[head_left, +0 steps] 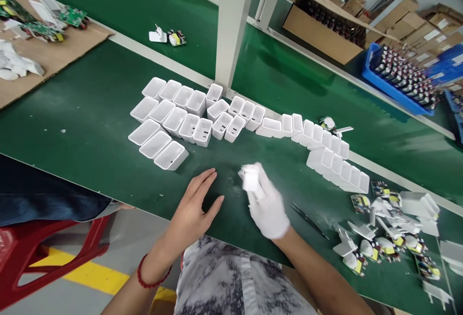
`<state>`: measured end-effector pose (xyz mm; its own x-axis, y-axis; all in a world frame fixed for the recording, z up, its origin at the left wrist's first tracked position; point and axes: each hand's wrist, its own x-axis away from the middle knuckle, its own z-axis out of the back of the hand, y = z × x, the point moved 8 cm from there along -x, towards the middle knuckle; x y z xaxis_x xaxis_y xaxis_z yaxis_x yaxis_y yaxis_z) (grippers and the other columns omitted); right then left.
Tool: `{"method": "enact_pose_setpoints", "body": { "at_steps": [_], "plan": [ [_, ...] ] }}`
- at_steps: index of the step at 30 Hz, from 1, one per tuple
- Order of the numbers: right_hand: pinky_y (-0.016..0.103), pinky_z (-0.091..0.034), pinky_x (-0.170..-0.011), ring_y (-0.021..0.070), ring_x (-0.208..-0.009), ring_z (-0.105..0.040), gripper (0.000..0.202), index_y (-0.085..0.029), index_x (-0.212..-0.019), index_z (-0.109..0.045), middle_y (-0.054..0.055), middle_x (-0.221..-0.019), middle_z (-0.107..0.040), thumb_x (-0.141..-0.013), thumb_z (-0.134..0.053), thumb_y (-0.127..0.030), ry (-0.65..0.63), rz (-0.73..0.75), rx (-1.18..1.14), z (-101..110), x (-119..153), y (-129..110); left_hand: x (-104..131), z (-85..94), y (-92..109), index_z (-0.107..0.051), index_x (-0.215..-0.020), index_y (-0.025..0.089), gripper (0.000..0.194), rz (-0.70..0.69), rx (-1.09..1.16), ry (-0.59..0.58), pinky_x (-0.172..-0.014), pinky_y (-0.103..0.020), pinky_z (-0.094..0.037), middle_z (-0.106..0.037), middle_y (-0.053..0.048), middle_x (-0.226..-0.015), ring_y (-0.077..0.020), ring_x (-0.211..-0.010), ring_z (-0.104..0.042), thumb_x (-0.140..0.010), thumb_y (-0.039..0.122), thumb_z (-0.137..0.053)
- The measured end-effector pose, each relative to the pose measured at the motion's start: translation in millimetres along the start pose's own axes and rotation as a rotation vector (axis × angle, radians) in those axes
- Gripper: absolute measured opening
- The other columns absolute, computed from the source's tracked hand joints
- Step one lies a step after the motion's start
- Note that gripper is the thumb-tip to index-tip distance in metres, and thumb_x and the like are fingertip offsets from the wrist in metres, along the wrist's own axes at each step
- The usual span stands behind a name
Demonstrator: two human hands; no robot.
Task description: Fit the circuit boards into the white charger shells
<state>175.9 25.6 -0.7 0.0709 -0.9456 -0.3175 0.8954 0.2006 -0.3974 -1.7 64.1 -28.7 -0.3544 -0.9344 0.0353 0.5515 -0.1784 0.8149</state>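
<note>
- Head view, centre of the green bench [90,112]: right hand [268,206], in a white glove, curled around a small white plastic shell [250,177], fingers pinching it at the sides and lifting it just clear of the mat.
- Shell blurred here; open end or closed end up, cannot tell.
- Left hand [195,206] bare, resting flat on the mat just beside the right, fingers spread and holding nothing; red cord [152,276] round the wrist.
- Judging by the look: hollow thin-walled moulding, so light and stiff, smooth and likely a bit slippery against a glove; best taken across the two broad flat faces, away from the open rim, which would probably flex or scuff.
- Behind the hands: rows of matching white shells [173,122], open mouths up, packed touching one another, and a second run [336,160] curving off to the right.
- Right of the gloved hand: dark tweezers [309,219] lying on the mat, near but not touched.
- Far right: loose heap of plug parts and small circuit boards [383,238], well apart from both hands; fragile-looking, with yellow components exposed.
- Upper left: cardboard sheet [54,54] carrying more boards.
- Upper right: blue tray [390,88] full of dark components, beyond the bench edge.
</note>
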Motion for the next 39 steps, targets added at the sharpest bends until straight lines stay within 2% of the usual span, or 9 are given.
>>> {"method": "enact_pose_setpoints", "body": {
  "at_steps": [4, 9, 14, 19, 24, 28, 33, 35, 39],
  "plan": [
    [0.037, -0.062, -0.081, 0.0292, -0.121, -0.062, 0.054, -0.024, -0.149, -0.039, 0.013, -0.152, -0.043, -0.097, -0.046, -0.015, -0.123, 0.004, -0.053, -13.1, -0.1, 3.6, 0.1, 0.4, 0.9, -0.050, -0.138, 0.025, 0.043, -0.017, -0.052, 0.009, -0.064, -0.025, -0.064, -0.050, -0.010, -0.144, -0.0303, -0.132, -0.049, -0.096, 0.036, -0.052],
    [0.043, -0.050, -0.107, 0.0234, -0.128, -0.056, 0.043, -0.029, -0.138, -0.054, 0.006, -0.142, -0.056, -0.096, -0.054, -0.020, 0.081, -0.204, -0.544, 19.8, 2.4, 29.4, -4.1, -7.1, 12.1, -0.045, -0.141, 0.027, 0.049, -0.017, -0.066, -0.035, -0.059, -0.027, -0.061, -0.049, -0.012, -0.144, -0.0327, -0.131, -0.048, -0.095, 0.040, -0.055],
    [0.045, -0.049, -0.107, 0.0272, -0.128, -0.056, 0.037, -0.025, -0.122, -0.068, 0.007, -0.140, -0.057, -0.089, -0.067, -0.040, -0.118, -0.523, -1.045, -14.4, -11.9, 43.3, -12.8, -28.4, 34.9, -0.044, -0.138, 0.022, 0.050, -0.133, -0.110, -0.072, -0.098, -0.050, -0.051, -0.059, -0.012, -0.131, -0.0334, -0.129, -0.046, -0.093, 0.041, -0.058],
    [0.047, -0.053, -0.102, 0.0263, -0.112, -0.067, 0.041, -0.022, -0.115, -0.072, 0.006, -0.121, -0.071, -0.082, -0.073, -0.046, -0.246, -0.715, -1.326, -40.6, -19.3, 35.2, -16.4, -40.4, 41.2, -0.049, -0.128, 0.022, 0.043, -0.159, -0.137, -0.038, -0.101, -0.048, -0.046, -0.062, -0.011, -0.124, -0.0327, -0.126, -0.048, -0.091, 0.039, -0.062],
    [0.049, -0.048, -0.107, 0.0291, -0.121, -0.061, 0.044, -0.022, -0.117, -0.071, 0.007, -0.134, -0.062, -0.080, -0.075, -0.046, -0.193, -0.710, -1.366, -40.8, -16.3, 40.0, -15.5, -40.2, 42.4, -0.050, -0.126, 0.019, 0.040, -0.209, -0.171, 0.011, -0.100, -0.049, -0.044, -0.064, -0.013, -0.120, -0.0329, -0.121, -0.051, -0.092, 0.036, -0.061],
    [0.051, -0.041, -0.112, 0.0278, -0.134, -0.050, 0.048, -0.025, -0.138, -0.054, 0.010, -0.144, -0.054, -0.094, -0.059, -0.043, -0.219, -0.545, -1.311, -24.2, -15.5, 47.4, -17.0, -41.8, 41.8, -0.048, -0.132, 0.020, 0.044, -0.192, -0.212, -0.010, -0.100, -0.052, -0.043, -0.063, -0.013, -0.124, -0.0330, -0.122, -0.051, -0.092, 0.035, -0.059],
    [0.053, -0.043, -0.108, 0.0305, -0.131, -0.051, 0.067, -0.021, -0.148, -0.039, 0.015, -0.143, -0.052, -0.086, -0.063, -0.026, -0.312, -0.140, -0.588, -0.4, -10.4, 29.0, -16.1, -50.5, 53.1, -0.048, -0.136, 0.021, 0.044, -0.235, -0.228, -0.060, -0.102, -0.057, -0.042, -0.064, -0.013, -0.126, -0.0352, -0.125, -0.049, -0.093, 0.029, -0.055],
    [0.050, -0.052, -0.097, 0.0297, -0.114, -0.062, 0.060, -0.020, -0.144, -0.046, 0.014, -0.126, -0.064, -0.086, -0.063, -0.027, -0.268, -0.224, -0.468, 5.1, -8.8, 36.3, -14.6, -56.0, 63.0, -0.045, -0.140, 0.023, 0.047, -0.273, -0.207, -0.098, -0.102, -0.056, -0.044, -0.063, -0.012, -0.129, -0.0352, -0.128, -0.048, -0.094, 0.027, -0.053],
    [0.039, -0.058, -0.082, 0.0232, -0.087, -0.069, 0.038, -0.019, -0.116, -0.064, 0.005, -0.097, -0.072, -0.086, -0.065, -0.041, -0.038, -0.553, -1.060, 34.9, -6.8, 83.3, -15.7, -66.1, 75.4, -0.030, -0.151, 0.035, 0.060, -0.210, -0.096, -0.201, -0.078, -0.039, -0.062, -0.052, -0.010, -0.143, -0.0352, -0.132, -0.047, -0.095, 0.035, -0.054]
  ]
}}
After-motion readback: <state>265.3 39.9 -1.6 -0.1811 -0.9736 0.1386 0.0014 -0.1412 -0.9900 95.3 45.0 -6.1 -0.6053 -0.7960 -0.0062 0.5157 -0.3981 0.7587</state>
